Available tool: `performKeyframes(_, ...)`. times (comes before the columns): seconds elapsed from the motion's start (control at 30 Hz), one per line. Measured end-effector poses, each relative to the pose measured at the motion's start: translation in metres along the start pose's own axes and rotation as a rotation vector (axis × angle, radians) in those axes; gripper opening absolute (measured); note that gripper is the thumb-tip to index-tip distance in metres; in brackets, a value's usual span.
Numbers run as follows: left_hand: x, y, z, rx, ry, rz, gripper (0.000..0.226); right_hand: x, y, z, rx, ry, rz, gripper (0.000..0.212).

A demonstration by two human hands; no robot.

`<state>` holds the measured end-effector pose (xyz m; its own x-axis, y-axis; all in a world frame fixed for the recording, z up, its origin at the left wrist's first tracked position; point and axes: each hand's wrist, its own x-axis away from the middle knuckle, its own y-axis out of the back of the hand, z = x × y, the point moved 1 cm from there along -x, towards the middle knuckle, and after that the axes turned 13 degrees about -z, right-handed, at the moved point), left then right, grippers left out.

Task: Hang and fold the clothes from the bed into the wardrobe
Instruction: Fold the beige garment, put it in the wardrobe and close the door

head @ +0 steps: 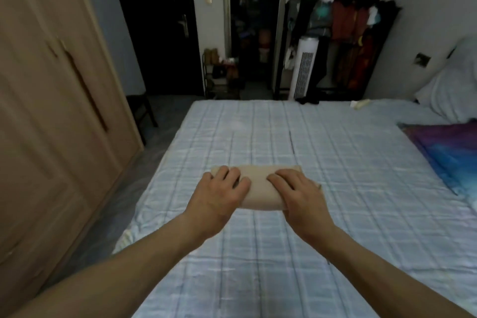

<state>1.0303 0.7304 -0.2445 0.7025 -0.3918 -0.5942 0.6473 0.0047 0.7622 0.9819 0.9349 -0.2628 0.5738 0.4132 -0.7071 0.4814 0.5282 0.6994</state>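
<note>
Here: folded beige garment (258,190) beneath our fingers, on the bed (258,266). Our left hand (219,197) and right hand (296,197) clasp its ends, presumably securing the fold.

Well beyond your right hand (299,196) you have a white tower fan (303,67) beside a crowded garment rack (353,41); a purple-and-blue pillow (449,152) lies to that hand's right; a shoe shelf (219,75) stands far past your left hand (219,196)

You're in a home bedroom: bed (322,152) with checked blue sheet, pillow (449,90) at its right edge, wooden wardrobe (51,111) left.
</note>
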Motion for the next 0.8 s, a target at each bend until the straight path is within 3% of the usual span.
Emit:
performKeyframes(0.33,-0.039,0.209,0.05,-0.236,0.01,-0.169,0.045,-0.107,0.155,0.087,0.08,0.196,-0.173,0.059)
performKeyframes(0.57,-0.023,0.25,0.057,-0.27,0.067,-0.206,0.049,-0.118,0.193,0.121,0.125,0.269,-0.205,0.062)
performKeyframes(0.8,0.001,0.278,0.06,-0.377,0.115,-0.163,0.045,-0.125,0.185,0.141,0.016,0.34,-0.269,0.063)
